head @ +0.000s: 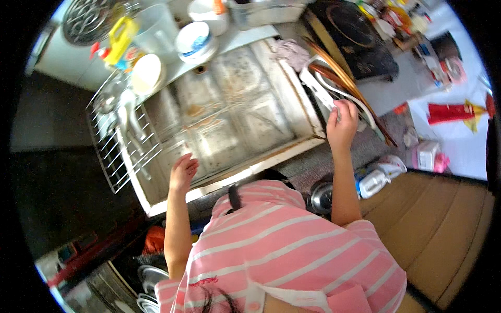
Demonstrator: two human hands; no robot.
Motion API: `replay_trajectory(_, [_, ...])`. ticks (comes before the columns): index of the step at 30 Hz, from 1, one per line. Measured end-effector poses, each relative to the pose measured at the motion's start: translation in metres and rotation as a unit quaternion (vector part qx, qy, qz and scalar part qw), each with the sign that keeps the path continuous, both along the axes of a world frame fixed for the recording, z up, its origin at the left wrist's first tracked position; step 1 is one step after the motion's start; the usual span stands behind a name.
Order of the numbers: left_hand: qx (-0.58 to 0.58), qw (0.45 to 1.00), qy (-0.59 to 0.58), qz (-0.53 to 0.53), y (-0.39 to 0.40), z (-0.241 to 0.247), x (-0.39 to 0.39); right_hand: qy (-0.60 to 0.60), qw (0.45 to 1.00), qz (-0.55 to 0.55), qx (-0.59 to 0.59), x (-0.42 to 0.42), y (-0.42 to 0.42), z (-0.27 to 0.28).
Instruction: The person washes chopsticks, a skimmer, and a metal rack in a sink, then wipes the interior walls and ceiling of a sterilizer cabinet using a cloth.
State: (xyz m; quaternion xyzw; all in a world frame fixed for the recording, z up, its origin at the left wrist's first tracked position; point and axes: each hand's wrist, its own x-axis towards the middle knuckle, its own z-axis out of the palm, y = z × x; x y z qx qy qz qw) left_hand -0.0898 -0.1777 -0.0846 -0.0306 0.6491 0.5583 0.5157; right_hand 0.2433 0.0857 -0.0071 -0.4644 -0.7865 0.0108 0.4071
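In front of me is a wide, shallow metal sink (219, 137), stained brown, with a drain hole (200, 69) near its far side. My left hand (183, 174) hovers over the sink's near left part, fingers loosely bent, nothing in it. At the right, my right hand (343, 123) is beside a white plastic holder (319, 88). Its fingertips overlap the holder's near edge; whether they grip it is unclear. Long wooden sticks (332, 62) lie along and across that holder. A crumpled pale cloth (291, 54) rests at the sink's far right corner.
A wire rack (117, 172) holding metal utensils spans the sink's left side. Stacked white bowls (197, 43), a cream container (148, 74), a clear pitcher (158, 31) and a yellow bottle (120, 39) line the far ledge. White bottles (375, 182) stand right, near a black cooktop (354, 35).
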Motion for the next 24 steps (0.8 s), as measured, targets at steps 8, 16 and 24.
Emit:
replay_trajectory(8, [0.099, 0.782, 0.569, -0.236, 0.042, 0.168, -0.01, -0.066, 0.797, 0.532, -0.278, -0.161, -0.041, 0.112])
replay_trajectory(16, [0.223, 0.963, 0.007, -0.151, 0.061, 0.031, 0.01, -0.12, 0.685, 0.532, -0.484, -0.155, -0.015, -0.136])
replay_trajectory(24, [-0.06, 0.859, 0.494, -0.119, -0.033, 0.122, 0.033, -0.416, 0.703, 0.505, -0.28, -0.199, 0.046, -0.14])
